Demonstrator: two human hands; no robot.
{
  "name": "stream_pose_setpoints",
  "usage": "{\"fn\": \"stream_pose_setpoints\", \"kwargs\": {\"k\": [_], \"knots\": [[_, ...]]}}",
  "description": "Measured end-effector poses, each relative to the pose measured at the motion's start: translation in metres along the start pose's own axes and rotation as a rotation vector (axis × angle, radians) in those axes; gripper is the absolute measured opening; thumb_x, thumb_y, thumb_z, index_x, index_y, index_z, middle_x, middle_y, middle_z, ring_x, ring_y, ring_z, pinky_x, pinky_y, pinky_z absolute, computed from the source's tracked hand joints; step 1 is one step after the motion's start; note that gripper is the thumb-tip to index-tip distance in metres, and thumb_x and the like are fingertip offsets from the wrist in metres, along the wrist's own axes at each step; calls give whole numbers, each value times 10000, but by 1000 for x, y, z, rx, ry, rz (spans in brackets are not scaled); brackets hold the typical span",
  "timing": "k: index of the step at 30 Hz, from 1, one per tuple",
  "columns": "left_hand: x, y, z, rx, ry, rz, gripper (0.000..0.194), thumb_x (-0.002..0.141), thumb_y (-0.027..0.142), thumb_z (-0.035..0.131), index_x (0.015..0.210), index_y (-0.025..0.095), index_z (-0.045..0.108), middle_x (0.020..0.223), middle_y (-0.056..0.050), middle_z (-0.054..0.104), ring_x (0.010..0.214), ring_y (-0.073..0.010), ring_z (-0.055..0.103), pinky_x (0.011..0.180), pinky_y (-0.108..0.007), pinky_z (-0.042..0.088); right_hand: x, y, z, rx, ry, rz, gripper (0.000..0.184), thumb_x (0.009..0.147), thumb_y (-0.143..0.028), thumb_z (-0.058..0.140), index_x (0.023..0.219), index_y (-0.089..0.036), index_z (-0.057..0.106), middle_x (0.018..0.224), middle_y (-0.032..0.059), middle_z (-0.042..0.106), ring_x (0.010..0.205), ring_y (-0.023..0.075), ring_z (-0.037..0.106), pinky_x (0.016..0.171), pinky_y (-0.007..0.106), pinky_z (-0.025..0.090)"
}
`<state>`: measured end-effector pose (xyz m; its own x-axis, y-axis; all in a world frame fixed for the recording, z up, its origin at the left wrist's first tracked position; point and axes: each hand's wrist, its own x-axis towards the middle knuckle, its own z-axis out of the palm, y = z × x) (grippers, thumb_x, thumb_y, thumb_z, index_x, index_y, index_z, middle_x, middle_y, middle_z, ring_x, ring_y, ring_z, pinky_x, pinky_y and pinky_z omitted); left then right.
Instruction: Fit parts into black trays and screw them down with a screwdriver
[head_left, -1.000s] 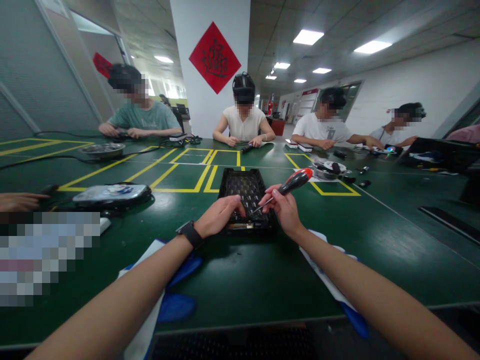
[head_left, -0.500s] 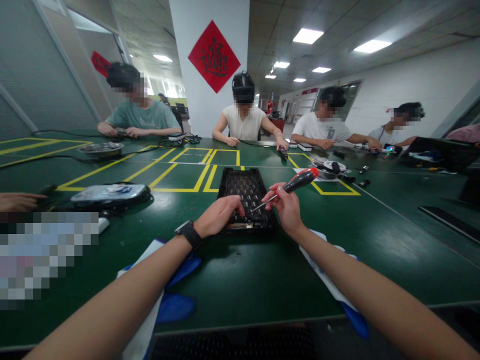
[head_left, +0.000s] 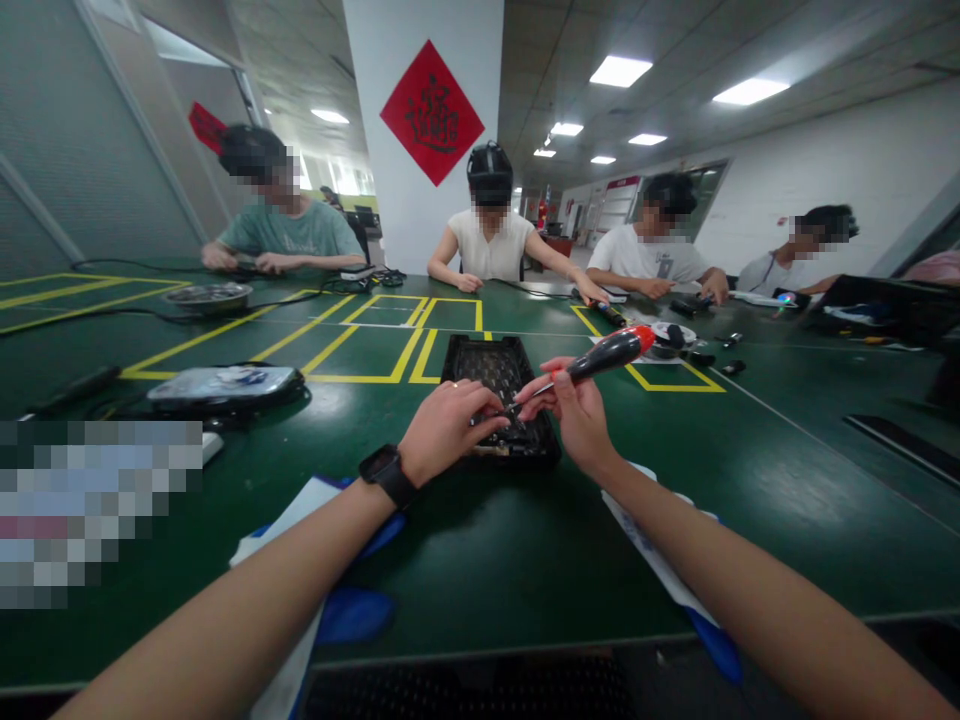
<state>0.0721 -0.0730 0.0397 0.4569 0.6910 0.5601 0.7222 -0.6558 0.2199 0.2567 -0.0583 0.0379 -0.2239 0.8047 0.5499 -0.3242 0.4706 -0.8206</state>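
Note:
My right hand (head_left: 581, 420) is closed round a screwdriver (head_left: 611, 352) with a black and red handle. Its thin shaft slants down to the left over a shallow black tray-like case (head_left: 525, 460). With thumb and fingers pinched together, my left hand (head_left: 454, 420) meets the screwdriver's tip above the case. Whatever small thing lies between those fingers, if any, is too small to make out. Rows of small shiny bits show inside the case, partly covered by my hands. A dark watch (head_left: 382, 468) is on my left wrist.
White and blue gloves lie under my left forearm (head_left: 352, 615) and right forearm (head_left: 645, 535). A clear-wrapped pack (head_left: 225, 385) is to the left. Metal bowls stand at far left (head_left: 206, 298) and right (head_left: 671, 335). Yellow tape marks the green table; several people sit around it.
My left hand has moved right and closed into a pinch at the screwdriver's tip. The screwdriver has shifted slightly right, its tip raised. A hand at the far left has left the view.

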Motion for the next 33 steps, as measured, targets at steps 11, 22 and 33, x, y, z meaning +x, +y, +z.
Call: {"fn": "stream_pose_setpoints", "kwargs": {"k": [11, 22, 33], "knots": [[-1, -9, 8, -72, -75, 25, 207, 862, 275, 450, 904, 198, 637, 824, -40, 641, 797, -167, 548, 729, -289, 389, -1, 5, 6, 40, -92, 76, 319, 843, -337, 489, 1136, -215, 459, 901, 30, 602, 649, 104, 584, 643, 275, 501], [-1, -7, 10, -152, -44, -27, 143, 809, 310, 540, 840, 192, 614, 795, -20, 603, 760, -148, 530, 697, -261, 399, 1, 11, 3, 86, -56, 101, 357, 836, -339, 501, 1172, -229, 450, 885, 21, 617, 645, 106, 612, 623, 271, 511], [-3, -13, 15, -260, -48, -33, 140, 815, 235, 528, 881, 180, 638, 819, -25, 644, 759, -134, 569, 714, -240, 422, 0, 9, 4, 103, -72, 127, 374, 872, -379, 422, 1218, -238, 412, 941, 47, 626, 688, 122, 638, 667, 290, 509]]}}
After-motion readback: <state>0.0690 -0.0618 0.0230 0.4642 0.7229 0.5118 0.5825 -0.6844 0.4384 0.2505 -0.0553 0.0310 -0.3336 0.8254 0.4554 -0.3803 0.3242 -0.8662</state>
